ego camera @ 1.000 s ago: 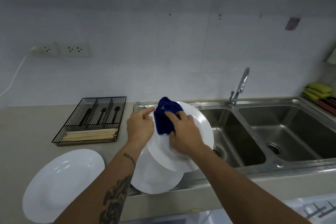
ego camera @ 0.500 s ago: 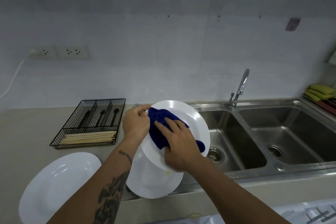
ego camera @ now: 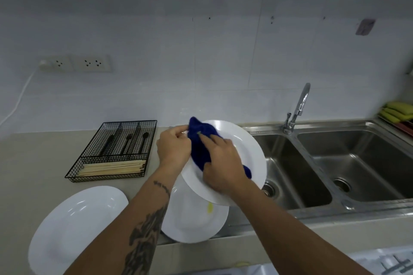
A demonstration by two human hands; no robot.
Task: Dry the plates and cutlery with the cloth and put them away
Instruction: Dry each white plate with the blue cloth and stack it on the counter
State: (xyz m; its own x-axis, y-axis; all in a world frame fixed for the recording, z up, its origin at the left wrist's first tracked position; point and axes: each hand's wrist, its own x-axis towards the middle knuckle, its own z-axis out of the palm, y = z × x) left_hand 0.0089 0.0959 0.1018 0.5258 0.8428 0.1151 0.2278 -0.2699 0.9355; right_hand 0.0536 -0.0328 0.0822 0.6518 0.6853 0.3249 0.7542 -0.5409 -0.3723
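The left hand (ego camera: pixel 173 148) is gripping the left rim of a white plate (ego camera: pixel 243 154), holding it tilted above the sink's (ego camera: pixel 290 169) left edge. The right hand (ego camera: pixel 223 163) is pressing a blue cloth (ego camera: pixel 200 143) against the plate's face, fingers curled over it; the cloth's middle is lying hidden under that hand. A second plate (ego camera: pixel 192 219) is resting below, partly covered by the held one. A third plate (ego camera: pixel 73 225) is sitting on the tabletop (ego camera: pixel 33 163), its near edge cut off by the left forearm. Dark cutlery in the wire tray (ego camera: pixel 116 152) is hard to make out.
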